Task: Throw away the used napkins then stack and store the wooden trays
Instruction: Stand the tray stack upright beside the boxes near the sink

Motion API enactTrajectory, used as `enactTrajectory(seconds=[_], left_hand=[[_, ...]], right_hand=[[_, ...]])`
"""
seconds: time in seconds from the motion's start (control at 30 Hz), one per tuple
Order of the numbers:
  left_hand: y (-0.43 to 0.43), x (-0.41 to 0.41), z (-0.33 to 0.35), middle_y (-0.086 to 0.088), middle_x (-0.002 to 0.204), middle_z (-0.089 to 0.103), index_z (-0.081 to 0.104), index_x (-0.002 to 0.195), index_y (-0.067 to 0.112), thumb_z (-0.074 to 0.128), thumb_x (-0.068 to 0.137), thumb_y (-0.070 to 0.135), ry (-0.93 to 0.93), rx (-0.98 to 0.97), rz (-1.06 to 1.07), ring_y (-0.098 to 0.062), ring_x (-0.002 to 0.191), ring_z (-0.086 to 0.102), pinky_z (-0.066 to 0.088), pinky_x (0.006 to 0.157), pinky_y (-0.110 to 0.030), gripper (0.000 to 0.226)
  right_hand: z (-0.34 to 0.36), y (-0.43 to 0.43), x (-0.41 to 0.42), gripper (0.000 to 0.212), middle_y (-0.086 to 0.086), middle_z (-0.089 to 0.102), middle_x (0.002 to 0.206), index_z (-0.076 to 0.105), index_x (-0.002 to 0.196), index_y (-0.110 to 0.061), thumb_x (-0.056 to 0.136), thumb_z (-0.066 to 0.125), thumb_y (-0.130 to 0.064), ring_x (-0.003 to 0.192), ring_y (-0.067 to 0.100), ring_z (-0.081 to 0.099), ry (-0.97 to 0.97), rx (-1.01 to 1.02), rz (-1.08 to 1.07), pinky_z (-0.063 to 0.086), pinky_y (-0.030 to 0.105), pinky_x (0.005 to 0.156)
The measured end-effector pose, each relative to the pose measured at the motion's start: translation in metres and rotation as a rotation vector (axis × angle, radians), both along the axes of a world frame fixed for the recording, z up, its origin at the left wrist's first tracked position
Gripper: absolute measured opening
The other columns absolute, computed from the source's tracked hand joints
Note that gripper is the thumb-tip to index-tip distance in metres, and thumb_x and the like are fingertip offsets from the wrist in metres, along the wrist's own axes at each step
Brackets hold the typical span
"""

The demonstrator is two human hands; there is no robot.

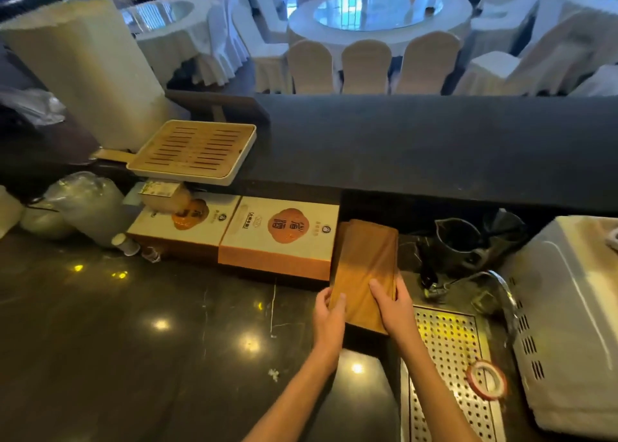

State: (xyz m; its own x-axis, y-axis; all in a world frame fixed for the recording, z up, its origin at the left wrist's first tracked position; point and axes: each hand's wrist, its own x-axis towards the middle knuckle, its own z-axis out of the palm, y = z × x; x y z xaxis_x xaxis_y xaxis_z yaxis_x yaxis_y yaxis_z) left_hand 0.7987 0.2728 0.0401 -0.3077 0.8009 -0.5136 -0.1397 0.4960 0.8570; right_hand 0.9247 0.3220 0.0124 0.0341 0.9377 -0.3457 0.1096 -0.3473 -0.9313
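- both hands grip the near end of the stacked wooden trays (363, 261): left hand (329, 311) wrapped on the left edge, right hand (393, 303) with thumb on top and fingers curled round the right edge.
- the stack lies on the dark surface (140, 324), its far end in the gap beside a printed box (281, 237), under the raised ledge (434, 147).
- risk: pushed askew, the stack could jam on the box or slide apart.
- another slatted tray (194, 152) overhangs the ledge and might tip if bumped.
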Motion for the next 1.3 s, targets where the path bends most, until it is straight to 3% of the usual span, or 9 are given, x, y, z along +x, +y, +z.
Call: enactTrajectory(seconds=[0.2,0.4,0.53,0.6,0.73,0.87,1.0,1.13,1.3], left_hand=[[0.017,0.001,-0.027,0.0,0.127,0.033,0.04,0.137,0.043,0.055,0.091,0.042,0.167,-0.167,-0.027,-0.013,0.112,0.029,0.034,0.104,-0.039,0.049],[0.013,0.005,-0.043,0.0,0.136,0.048,0.031,0.145,0.025,0.046,0.1,0.026,0.069,-0.071,-0.024,-0.015,0.123,0.046,0.04,0.101,-0.031,0.047],[0.016,0.004,-0.045,-0.001,0.138,0.047,0.029,0.146,0.025,0.046,0.1,0.022,0.025,-0.089,-0.013,-0.015,0.122,0.046,0.039,0.1,-0.029,0.048],[0.017,0.003,-0.047,-0.002,0.139,0.047,0.028,0.146,0.027,0.047,0.1,0.02,0.002,-0.099,0.006,-0.015,0.121,0.046,0.038,0.101,-0.03,0.05],[0.018,0.0,-0.052,-0.003,0.141,0.045,0.024,0.148,0.034,0.049,0.097,0.019,-0.2,-0.144,0.118,-0.022,0.128,0.046,0.037,0.11,-0.041,0.06],[0.023,-0.002,-0.057,-0.003,0.126,0.056,0.032,0.146,0.028,0.047,0.098,0.021,-0.323,-0.165,0.148,-0.017,0.112,0.055,0.043,0.095,-0.033,0.052],[0.032,-0.004,-0.058,-0.006,0.131,0.055,0.034,0.147,0.024,0.046,0.099,0.016,-0.346,-0.146,0.164,-0.021,0.119,0.054,0.041,0.107,-0.039,0.049],[0.046,-0.005,-0.054,-0.008,0.124,0.06,0.039,0.144,0.02,0.042,0.1,0.012,-0.383,-0.147,0.199,-0.019,0.107,0.06,0.05,0.086,-0.031,0.044],[0.047,-0.002,-0.055,-0.012,0.135,0.054,0.028,0.149,0.023,0.05,0.097,0.014,-0.501,-0.189,0.272,-0.027,0.124,0.053,0.034,0.114,-0.045,0.057]], right_hand=[[-0.02,0.04,-0.009,0.072,0.007,0.047,0.141,0.022,0.15,-0.029,0.091,0.062,-0.037,0.119,0.022,0.051,-0.095,0.007,0.0,0.042,0.034,0.092],[-0.029,0.038,-0.02,0.075,0.008,0.047,0.14,0.013,0.151,-0.035,0.091,0.056,-0.046,0.123,0.03,0.051,-0.262,0.006,0.018,0.045,0.047,0.101],[-0.032,0.043,-0.024,0.071,0.016,0.034,0.146,0.025,0.149,-0.027,0.089,0.06,-0.042,0.134,0.037,0.033,-0.426,-0.032,-0.018,0.032,0.052,0.109],[-0.032,0.043,-0.023,0.07,0.013,0.033,0.149,0.027,0.148,-0.021,0.089,0.061,-0.037,0.138,0.036,0.031,-0.395,0.001,0.01,0.03,0.053,0.112],[-0.026,0.041,-0.024,0.07,0.006,0.046,0.144,0.024,0.149,-0.022,0.091,0.062,-0.033,0.129,0.028,0.048,-0.195,0.002,0.012,0.042,0.049,0.106],[-0.029,0.043,-0.022,0.075,0.007,0.047,0.143,0.019,0.152,-0.025,0.091,0.062,-0.034,0.126,0.029,0.05,-0.116,-0.109,-0.026,0.044,0.045,0.102],[-0.031,0.057,-0.02,0.069,0.005,0.048,0.142,0.024,0.15,-0.029,0.092,0.061,-0.031,0.127,0.03,0.05,-0.063,-0.161,-0.046,0.044,0.051,0.104],[-0.029,0.069,-0.021,0.061,0.003,0.051,0.139,0.032,0.146,-0.032,0.092,0.06,-0.027,0.126,0.029,0.051,0.007,-0.165,-0.059,0.044,0.055,0.103],[-0.03,0.068,-0.019,0.062,0.004,0.05,0.14,0.029,0.147,-0.032,0.093,0.059,-0.028,0.124,0.028,0.052,0.06,-0.171,-0.041,0.045,0.054,0.102]])
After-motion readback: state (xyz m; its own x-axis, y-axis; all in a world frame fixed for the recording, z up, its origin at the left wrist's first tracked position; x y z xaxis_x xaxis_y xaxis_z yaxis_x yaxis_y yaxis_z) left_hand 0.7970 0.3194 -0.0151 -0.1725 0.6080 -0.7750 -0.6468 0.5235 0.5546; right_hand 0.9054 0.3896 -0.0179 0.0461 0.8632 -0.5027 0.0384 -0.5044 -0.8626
